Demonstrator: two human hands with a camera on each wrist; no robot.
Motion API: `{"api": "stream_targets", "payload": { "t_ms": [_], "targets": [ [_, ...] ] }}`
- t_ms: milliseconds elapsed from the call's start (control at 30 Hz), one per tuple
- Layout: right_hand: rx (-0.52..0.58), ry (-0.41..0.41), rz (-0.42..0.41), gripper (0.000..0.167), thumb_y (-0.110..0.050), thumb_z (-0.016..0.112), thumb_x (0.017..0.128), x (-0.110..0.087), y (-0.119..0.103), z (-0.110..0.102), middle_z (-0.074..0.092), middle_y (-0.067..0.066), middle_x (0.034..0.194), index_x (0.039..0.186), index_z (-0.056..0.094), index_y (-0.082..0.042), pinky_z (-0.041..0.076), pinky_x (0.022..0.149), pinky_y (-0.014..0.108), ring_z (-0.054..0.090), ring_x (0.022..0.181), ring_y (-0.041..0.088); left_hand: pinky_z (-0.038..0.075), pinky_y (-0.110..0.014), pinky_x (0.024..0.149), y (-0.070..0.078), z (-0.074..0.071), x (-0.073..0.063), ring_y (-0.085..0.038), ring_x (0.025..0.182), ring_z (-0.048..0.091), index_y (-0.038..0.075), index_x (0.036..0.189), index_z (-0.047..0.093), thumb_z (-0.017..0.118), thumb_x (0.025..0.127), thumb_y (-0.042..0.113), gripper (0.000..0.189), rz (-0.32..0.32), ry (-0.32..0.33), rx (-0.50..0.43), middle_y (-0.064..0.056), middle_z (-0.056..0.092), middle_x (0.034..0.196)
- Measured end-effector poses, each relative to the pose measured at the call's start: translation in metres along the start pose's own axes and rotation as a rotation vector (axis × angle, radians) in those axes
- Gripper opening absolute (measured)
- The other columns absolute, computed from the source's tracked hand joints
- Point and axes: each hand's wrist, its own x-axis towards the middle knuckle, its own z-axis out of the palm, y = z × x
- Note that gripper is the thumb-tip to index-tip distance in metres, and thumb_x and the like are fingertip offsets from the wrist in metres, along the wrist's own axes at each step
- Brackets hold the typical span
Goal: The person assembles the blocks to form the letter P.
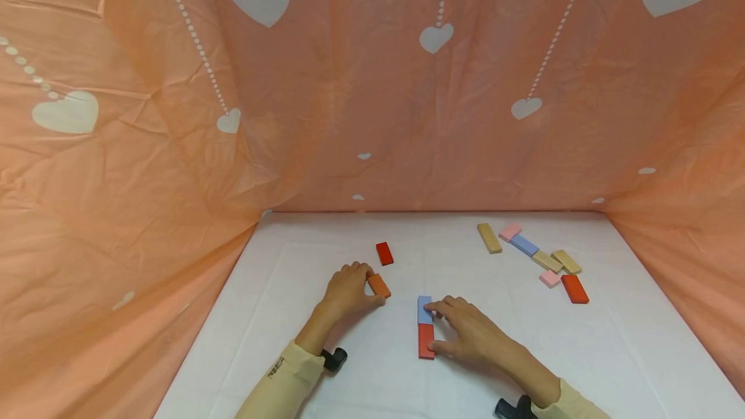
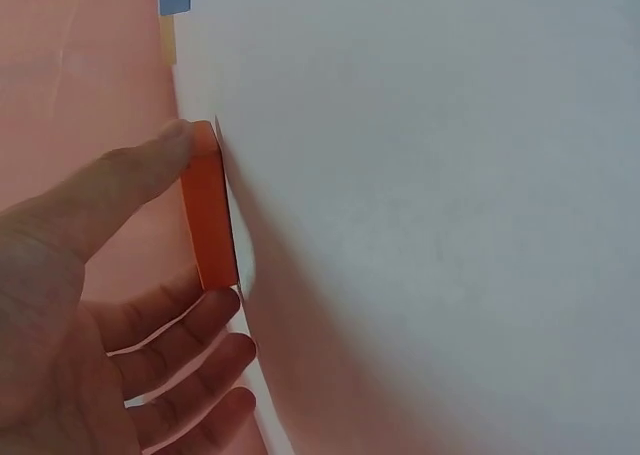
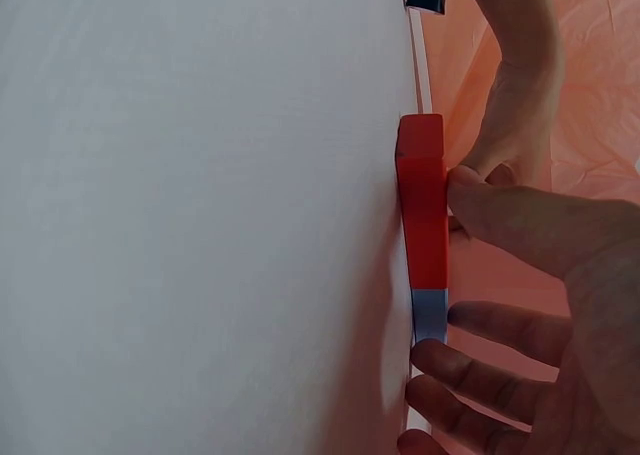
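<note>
In the head view my left hand [image 1: 348,291] pinches an orange rectangular block [image 1: 379,286] between thumb and fingers. The left wrist view has the thumb at one end of this orange block [image 2: 208,215] and a fingertip at the other. A blue block [image 1: 425,309] and a red block [image 1: 426,341] lie end to end in a line in front of me. Beside them my right hand [image 1: 471,332] has its thumb touching the red block and its index finger on the blue one. The right wrist view shows that thumb against the red block's [image 3: 424,205] side.
Beyond my left hand lies a small dark red block [image 1: 385,253]. At the back right are a long wooden block [image 1: 489,238], a pink block [image 1: 510,232], a blue block [image 1: 524,246], another red block [image 1: 575,290] and several others. A peach curtain [image 1: 436,147] encloses the white table [image 1: 349,386].
</note>
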Motion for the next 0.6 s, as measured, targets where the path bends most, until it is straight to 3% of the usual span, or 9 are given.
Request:
{"api": "stream_targets", "payload": {
  "t_ms": [600],
  "targets": [
    [0.016,-0.012,0.002,0.067,-0.046,0.089,0.087,0.002,0.001,0.000,0.064,-0.007,0.113,0.141,0.067,-0.012,0.056,0.093,0.046,0.059,0.104,0.014,0.056,-0.043,0.098,0.016,0.001,0.021,-0.022,0.110,0.062,0.010,0.137,0.066,0.088,0.090,0.042,0.061,0.175,-0.098,-0.052,-0.004,0.068,0.123]
  ]
}}
